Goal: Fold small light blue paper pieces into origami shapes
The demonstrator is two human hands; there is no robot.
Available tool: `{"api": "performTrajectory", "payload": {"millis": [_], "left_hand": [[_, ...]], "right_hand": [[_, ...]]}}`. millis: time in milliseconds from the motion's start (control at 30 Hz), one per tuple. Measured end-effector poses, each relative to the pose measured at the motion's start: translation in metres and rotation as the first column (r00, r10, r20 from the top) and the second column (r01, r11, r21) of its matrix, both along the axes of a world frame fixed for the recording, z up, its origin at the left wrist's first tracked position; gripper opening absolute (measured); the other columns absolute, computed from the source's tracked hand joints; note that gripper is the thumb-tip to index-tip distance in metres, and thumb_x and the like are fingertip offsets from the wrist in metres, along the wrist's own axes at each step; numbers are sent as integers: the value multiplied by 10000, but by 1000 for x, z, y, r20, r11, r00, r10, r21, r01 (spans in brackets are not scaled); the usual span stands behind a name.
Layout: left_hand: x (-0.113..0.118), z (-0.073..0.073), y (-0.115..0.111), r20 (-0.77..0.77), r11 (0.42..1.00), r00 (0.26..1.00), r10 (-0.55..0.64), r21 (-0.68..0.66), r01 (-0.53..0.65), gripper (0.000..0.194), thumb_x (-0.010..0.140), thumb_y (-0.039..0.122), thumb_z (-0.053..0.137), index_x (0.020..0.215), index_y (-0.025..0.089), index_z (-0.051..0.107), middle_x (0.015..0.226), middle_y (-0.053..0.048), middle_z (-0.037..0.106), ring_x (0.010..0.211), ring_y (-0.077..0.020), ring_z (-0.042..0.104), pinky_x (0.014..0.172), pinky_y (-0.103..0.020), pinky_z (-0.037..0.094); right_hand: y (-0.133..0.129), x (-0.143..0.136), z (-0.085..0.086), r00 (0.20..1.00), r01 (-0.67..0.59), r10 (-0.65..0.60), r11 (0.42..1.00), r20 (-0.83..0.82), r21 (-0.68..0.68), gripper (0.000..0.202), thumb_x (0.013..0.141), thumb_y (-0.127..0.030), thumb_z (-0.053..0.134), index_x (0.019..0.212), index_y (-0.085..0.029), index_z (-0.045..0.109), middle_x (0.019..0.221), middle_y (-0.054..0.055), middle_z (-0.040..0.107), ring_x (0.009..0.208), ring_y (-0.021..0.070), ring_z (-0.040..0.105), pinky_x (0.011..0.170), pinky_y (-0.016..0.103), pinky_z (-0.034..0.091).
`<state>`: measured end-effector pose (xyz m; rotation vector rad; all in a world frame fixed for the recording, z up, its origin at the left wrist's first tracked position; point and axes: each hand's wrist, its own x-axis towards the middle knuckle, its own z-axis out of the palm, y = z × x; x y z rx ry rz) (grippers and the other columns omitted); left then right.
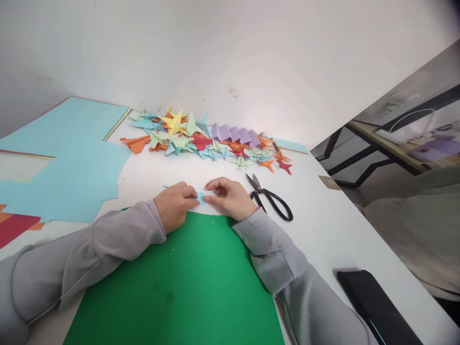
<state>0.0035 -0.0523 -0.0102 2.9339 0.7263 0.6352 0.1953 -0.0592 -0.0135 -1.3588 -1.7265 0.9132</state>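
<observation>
A small light-blue piece of paper point(201, 198) lies between my two hands, just beyond the top edge of a green sheet point(179, 282). My left hand point(175, 205) is closed, with thumb and fingers pinching the paper's left end. At its right end, the thumb of my right hand point(230, 197) presses on the paper. The index finger of that hand arches above, apart from the thumb, and the other fingers are curled and partly hidden. Right of my right hand lies a pair of black-handled scissors point(275, 201), blades parted and one handle partly covered by the hand.
Folded paper shapes point(201, 141) in many colours are heaped along the wall, with a pleated purple strip point(235, 135) on top. Large light-blue sheets point(72, 124) cover the left side, near red and orange paper point(19, 227). A black phone-like object point(373, 302) lies front right.
</observation>
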Motion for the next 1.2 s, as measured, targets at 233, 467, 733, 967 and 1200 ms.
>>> {"api": "performTrajectory", "payload": {"millis": [233, 467, 733, 967, 1200], "left_hand": [[2, 2, -2, -43, 999, 999, -8, 39, 9, 289, 701, 7, 414, 800, 134, 654, 857, -93, 585, 746, -174, 467, 685, -292, 431], [1, 1, 0, -24, 1000, 1000, 0, -12, 0, 314, 685, -5, 434, 842, 153, 655, 876, -80, 574, 781, -172, 477, 698, -285, 425], [0, -10, 7, 122, 1000, 992, -22, -19, 24, 279, 694, 27, 430, 708, 160, 675, 843, -66, 628, 747, -161, 518, 666, -274, 444], [-2, -4, 8, 143, 998, 989, -48, 52, 41, 304, 625, 1, 423, 687, 155, 678, 834, -49, 681, 698, -157, 563, 620, -266, 473], [-3, 1, 6, 187, 996, 981, -44, 87, 28, 309, 604, -1, 394, 663, 140, 663, 792, -42, 698, 664, -153, 598, 597, -259, 488]], "right_hand": [[-3, -11, 4, 986, 22, -33, 997, 161, 71, 181, 577, -137, 676, 725, -184, 582, 832, 28, 568, 747, 160, 506, 688, 318, 417], [-3, -12, 10, 981, 27, -26, 1000, 191, -3, 219, 569, -95, 651, 767, -174, 601, 806, 15, 547, 727, 152, 491, 699, 319, 407], [-1, -5, 7, 992, -31, 29, 999, 127, 12, 207, 562, -74, 645, 736, -180, 612, 816, 14, 562, 728, 147, 495, 700, 312, 407], [-2, -9, 8, 992, 33, -30, 999, 121, -17, 235, 598, -191, 681, 818, -159, 606, 829, 27, 568, 767, 158, 514, 715, 309, 412], [-4, -19, 6, 968, 78, -89, 995, 233, 55, 281, 537, -182, 733, 789, -173, 609, 785, 10, 504, 718, 153, 483, 675, 303, 410]]}}
